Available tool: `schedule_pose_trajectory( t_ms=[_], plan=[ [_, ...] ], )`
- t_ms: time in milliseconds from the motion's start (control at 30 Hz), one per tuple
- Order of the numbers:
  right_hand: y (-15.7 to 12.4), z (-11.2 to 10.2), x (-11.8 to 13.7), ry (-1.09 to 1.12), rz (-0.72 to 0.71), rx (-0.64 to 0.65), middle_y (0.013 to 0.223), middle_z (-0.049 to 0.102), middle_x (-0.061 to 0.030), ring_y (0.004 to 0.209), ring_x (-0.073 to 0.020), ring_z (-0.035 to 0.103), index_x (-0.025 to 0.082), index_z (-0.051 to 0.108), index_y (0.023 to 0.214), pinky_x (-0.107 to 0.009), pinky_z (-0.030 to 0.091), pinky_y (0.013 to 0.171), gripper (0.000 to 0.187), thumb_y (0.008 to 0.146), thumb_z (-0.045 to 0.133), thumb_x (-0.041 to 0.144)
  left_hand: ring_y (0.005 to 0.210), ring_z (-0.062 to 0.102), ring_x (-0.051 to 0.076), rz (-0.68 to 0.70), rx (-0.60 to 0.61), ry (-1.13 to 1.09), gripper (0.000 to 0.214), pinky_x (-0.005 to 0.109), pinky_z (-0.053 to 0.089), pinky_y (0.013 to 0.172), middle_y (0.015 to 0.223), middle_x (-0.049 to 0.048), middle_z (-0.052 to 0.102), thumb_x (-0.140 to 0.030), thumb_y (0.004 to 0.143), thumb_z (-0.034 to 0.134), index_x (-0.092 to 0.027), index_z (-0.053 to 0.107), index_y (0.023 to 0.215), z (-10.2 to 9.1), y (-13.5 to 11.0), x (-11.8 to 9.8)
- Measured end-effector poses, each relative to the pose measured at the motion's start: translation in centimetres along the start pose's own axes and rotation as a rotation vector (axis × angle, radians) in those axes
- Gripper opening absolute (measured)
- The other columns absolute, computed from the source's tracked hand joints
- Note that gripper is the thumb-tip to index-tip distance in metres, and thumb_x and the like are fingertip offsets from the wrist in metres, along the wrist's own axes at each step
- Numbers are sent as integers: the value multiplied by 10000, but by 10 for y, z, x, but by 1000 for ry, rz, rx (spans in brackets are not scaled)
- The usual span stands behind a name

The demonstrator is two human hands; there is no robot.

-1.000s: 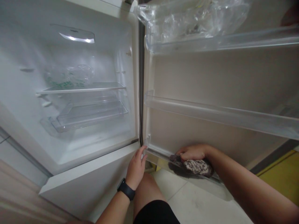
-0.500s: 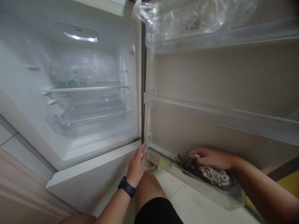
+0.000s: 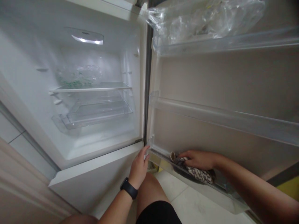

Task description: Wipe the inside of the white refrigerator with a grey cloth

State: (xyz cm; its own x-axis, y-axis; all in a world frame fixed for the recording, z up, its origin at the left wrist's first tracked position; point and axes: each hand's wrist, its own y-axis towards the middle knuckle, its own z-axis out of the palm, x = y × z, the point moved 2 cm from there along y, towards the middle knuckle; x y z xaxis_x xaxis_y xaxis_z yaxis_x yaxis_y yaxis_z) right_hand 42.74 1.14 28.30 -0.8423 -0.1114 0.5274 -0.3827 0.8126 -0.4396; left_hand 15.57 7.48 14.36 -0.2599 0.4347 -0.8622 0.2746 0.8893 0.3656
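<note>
My right hand point(image 3: 198, 159) presses a brown-and-white patterned cloth point(image 3: 201, 175) down inside the lowest clear door bin point(image 3: 224, 199) of an open fridge. Its fingers are bent over the cloth, which lies bunched along the bin floor. At the hinge-side end of the same bin, my left hand point(image 3: 139, 165) grips the clear end wall, thumb and fingers on either side of it. A black watch sits on my left wrist. The open fridge door point(image 3: 221, 74) fills the right half of the view.
On the left, the lit fridge interior point(image 3: 93, 140) has a glass shelf point(image 3: 93, 89) with a clear, green-marked plastic bag point(image 3: 79, 79) and a clear drawer point(image 3: 98, 116) below. Clear plastic packaging point(image 3: 205, 21) fills the top door bin. A middle door bin point(image 3: 210, 115) crosses the door.
My right hand has slid the cloth leftward along the bin, toward the hinge side. My left hand keeps its hold on the bin's end. The whole view has shifted slightly.
</note>
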Motion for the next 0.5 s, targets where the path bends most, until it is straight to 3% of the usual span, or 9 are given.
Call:
schedule_pose_trajectory(
  t_ms=[167, 300, 500],
  plan=[
    [30, -3, 11, 4, -40, 78, 1083, 755, -53, 1011, -244, 687, 200, 716, 1153, -353, 520, 913, 386, 877, 457, 273, 1302, 607, 219, -8, -11, 1, 448, 456, 438, 1151, 1478, 50, 599, -273, 1032, 455, -348, 492, 1472, 2, 2, 2],
    [63, -6, 24, -150, -123, 110, 1048, 767, -52, 940, -218, 695, 197, 723, 1158, -321, 528, 830, 414, 858, 439, 229, 1321, 596, 222, -27, -6, 7, 447, 458, 432, 1156, 1484, 48, 596, -290, 1036, 451, -350, 486, 1477, 3, 4, 4],
    [101, -5, 38, -293, -162, 2, 1065, 763, -128, 899, -249, 684, 164, 719, 1166, -368, 513, 839, 394, 856, 491, 249, 1321, 598, 233, -36, -20, 2, 456, 470, 439, 1149, 1447, 60, 627, -287, 1027, 464, -333, 494, 1480, 3, 5, 5]
  ],
)
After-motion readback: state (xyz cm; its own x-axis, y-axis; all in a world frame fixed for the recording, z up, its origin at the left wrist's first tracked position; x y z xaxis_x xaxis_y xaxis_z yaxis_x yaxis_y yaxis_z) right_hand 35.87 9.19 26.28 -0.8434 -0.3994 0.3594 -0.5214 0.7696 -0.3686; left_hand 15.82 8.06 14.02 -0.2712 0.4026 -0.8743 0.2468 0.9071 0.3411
